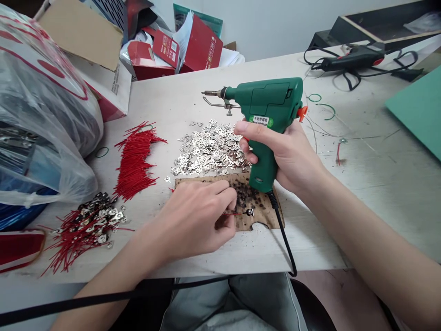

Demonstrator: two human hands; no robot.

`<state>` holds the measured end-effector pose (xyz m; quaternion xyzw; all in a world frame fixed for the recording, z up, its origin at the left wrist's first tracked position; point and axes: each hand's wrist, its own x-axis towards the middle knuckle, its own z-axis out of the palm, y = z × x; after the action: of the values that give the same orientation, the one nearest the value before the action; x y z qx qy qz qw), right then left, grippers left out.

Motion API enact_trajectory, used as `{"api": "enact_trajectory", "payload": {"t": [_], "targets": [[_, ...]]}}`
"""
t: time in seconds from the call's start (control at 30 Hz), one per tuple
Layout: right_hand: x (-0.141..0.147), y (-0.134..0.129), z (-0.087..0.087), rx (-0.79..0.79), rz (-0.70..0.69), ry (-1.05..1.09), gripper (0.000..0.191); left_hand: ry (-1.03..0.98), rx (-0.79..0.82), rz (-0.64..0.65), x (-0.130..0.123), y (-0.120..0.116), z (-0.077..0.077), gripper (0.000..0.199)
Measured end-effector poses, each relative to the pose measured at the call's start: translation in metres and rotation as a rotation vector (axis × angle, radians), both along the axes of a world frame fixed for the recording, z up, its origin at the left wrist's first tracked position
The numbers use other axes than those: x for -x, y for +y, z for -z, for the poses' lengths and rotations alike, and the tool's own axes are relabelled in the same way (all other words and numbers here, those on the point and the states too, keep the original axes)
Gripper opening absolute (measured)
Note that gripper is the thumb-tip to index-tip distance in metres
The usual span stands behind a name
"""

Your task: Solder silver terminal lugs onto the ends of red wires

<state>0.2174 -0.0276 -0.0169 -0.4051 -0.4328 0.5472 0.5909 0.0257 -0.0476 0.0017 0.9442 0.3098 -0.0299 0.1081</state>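
My right hand [289, 151] is wrapped round the handle of a green soldering gun [267, 99], its metal tip pointing left above the table. My left hand [203, 214] is closed in a pinch on a short red wire [234, 214] over a scorched piece of cardboard [272, 220]. At the wire's right end lies a small metal terminal [249, 212]; whether the two are joined I cannot tell. Behind the cardboard spreads a heap of loose metal terminals [213, 147]. A stack of red wires [134, 163] is on the left, with a pile of wired terminals [93, 225] nearer me.
A plastic bag [44, 105] and red boxes [203, 43] crowd the left and back. A black corded tool [354, 57] lies at the back right, near a green board [420, 108]. The gun's black cord [285, 248] hangs over the table's front edge.
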Motion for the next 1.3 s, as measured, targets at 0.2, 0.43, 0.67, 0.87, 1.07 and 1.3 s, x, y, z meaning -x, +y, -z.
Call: {"api": "enact_trajectory", "payload": {"t": [0.2,0.43,0.67,0.87,1.07,1.3], "targets": [[0.003,0.000,-0.001,-0.008,-0.008,0.045,0.024,0.091,-0.057,0.033,-0.001,-0.004,0.001,0.006],[0.004,0.000,-0.001,0.012,0.007,0.003,0.023,0.042,-0.113,0.045,-0.001,-0.006,0.006,0.009],[0.006,-0.001,-0.002,0.014,-0.006,-0.014,0.021,0.017,-0.103,0.029,-0.001,-0.004,0.005,0.010],[0.008,-0.003,-0.003,0.031,-0.006,-0.016,0.021,-0.036,-0.097,0.027,-0.001,-0.003,0.011,0.011],[0.010,-0.004,-0.003,0.014,0.005,-0.026,0.022,-0.092,-0.004,0.048,0.002,0.002,0.007,0.010],[0.016,-0.010,-0.002,0.038,-0.025,-0.064,0.027,-0.304,0.044,-0.074,0.028,0.017,-0.017,0.006]]}}
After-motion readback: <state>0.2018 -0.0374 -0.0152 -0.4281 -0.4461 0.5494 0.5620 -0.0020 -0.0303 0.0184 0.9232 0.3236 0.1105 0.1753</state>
